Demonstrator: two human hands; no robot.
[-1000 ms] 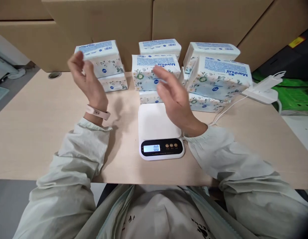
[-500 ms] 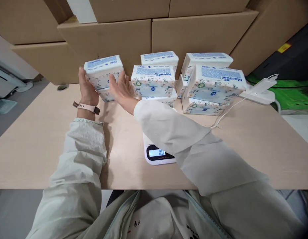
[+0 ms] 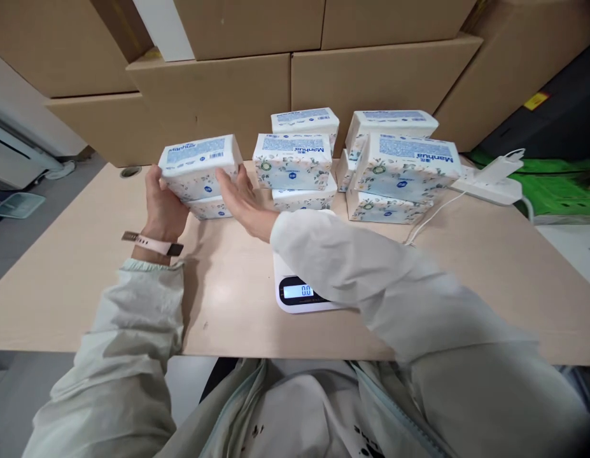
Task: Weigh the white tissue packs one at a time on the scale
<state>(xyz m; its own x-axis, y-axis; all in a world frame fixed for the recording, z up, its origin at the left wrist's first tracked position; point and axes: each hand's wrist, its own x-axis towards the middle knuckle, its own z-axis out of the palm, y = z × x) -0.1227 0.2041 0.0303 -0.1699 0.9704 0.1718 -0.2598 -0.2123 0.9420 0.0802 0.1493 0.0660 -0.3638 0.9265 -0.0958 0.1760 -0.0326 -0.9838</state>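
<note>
A white tissue pack (image 3: 199,175) with a blue label and a floral print lies on a second tissue pack (image 3: 210,208) at the left of the desk. My left hand (image 3: 165,207) grips the left end of this stack, its thumb at the upper pack's corner. At the other end my right hand (image 3: 244,202) presses the stack, with some fingers hidden behind it. Under my right forearm stands a white kitchen scale (image 3: 282,296), partly covered by the sleeve; its lit display reads 0.0.
More tissue packs (image 3: 295,166) stand stacked mid-desk, with another group (image 3: 404,168) to their right. A white power strip (image 3: 490,186) and its cable lie at the right. Cardboard boxes (image 3: 218,95) form a wall behind. A cable hole (image 3: 130,172) sits at the back left.
The left stack has come slightly toward me, with both hands moving along at its ends. The view has shifted a little. The scale still reads 0.0.
</note>
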